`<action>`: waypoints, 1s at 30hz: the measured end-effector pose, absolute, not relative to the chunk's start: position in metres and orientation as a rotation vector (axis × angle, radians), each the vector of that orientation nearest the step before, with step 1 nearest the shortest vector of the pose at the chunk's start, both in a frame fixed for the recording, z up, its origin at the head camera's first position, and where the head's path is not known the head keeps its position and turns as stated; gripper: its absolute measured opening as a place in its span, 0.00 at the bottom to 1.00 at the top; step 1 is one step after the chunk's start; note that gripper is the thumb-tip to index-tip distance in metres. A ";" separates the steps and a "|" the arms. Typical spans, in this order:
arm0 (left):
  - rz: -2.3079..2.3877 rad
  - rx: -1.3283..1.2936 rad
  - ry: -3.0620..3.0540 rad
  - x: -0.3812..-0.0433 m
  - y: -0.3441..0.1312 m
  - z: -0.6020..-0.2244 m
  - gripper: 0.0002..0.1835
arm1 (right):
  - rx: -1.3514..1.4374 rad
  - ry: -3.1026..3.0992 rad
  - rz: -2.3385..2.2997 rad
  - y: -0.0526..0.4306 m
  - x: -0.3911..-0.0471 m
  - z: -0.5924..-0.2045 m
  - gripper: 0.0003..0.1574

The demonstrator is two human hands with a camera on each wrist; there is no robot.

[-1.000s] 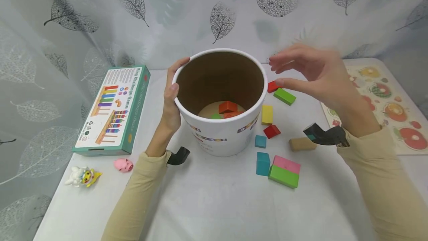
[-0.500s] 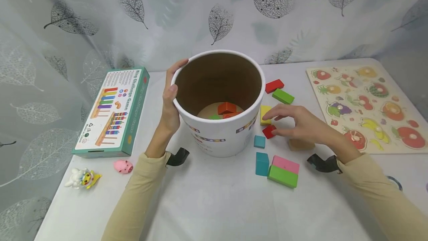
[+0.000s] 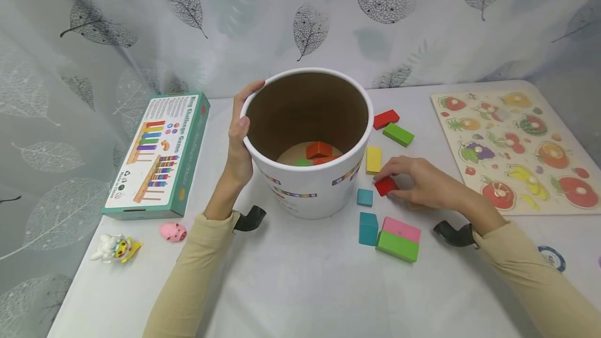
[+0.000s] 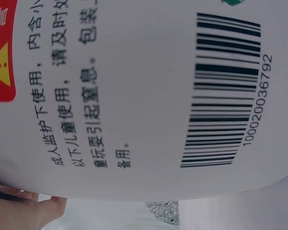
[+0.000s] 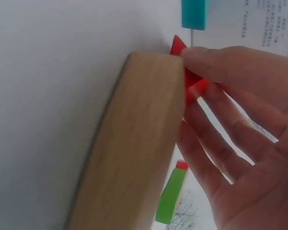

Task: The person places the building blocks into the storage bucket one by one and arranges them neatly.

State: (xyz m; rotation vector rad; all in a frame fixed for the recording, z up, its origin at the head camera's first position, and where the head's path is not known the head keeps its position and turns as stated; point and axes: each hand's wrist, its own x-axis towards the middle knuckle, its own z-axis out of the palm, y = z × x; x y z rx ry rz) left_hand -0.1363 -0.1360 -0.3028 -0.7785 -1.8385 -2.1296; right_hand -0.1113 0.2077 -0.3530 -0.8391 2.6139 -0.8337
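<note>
The left hand [image 3: 240, 142] grips the left rim of a white bucket [image 3: 310, 192], thumb over the edge; in the left wrist view the bucket wall [image 4: 149, 96] with its barcode fills most of the picture. Inside the bucket lie orange blocks [image 3: 319, 149] and a green one [image 3: 302, 162]. To the bucket's right, the right hand [image 3: 418, 181] pinches a small red block [image 3: 386, 186] between thumb and fingers. The right wrist view has this red block [image 5: 194, 84] at the fingertips, partly hidden behind a natural wooden block [image 5: 129, 143] in the foreground.
Around the right hand lie yellow [image 3: 373, 160], green [image 3: 398, 134], red [image 3: 386, 119], pink [image 3: 401, 229] and blue blocks [image 3: 368, 229]. A fruit puzzle board [image 3: 516, 150] lies at right. Left stand a game box [image 3: 155, 155], a pink pig [image 3: 173, 231] and a yellow-and-white figure [image 3: 117, 248].
The right hand has come down from beside the bucket's rim to the table and taken hold of the small red block. The left hand keeps its grip on the bucket.
</note>
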 end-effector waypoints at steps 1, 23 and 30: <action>-2.129 -0.778 -1.839 -0.136 -0.136 -0.303 0.40 | -0.839 2.615 -0.827 0.208 -0.111 -0.354 0.27; -2.135 -0.781 -1.827 -0.136 -0.137 -0.303 0.40 | -1.097 3.044 -1.366 0.214 -0.124 -0.255 0.32; -2.127 -0.780 -1.819 -0.137 -0.136 -0.304 0.40 | -1.375 2.446 -1.979 0.170 -0.129 -0.220 0.25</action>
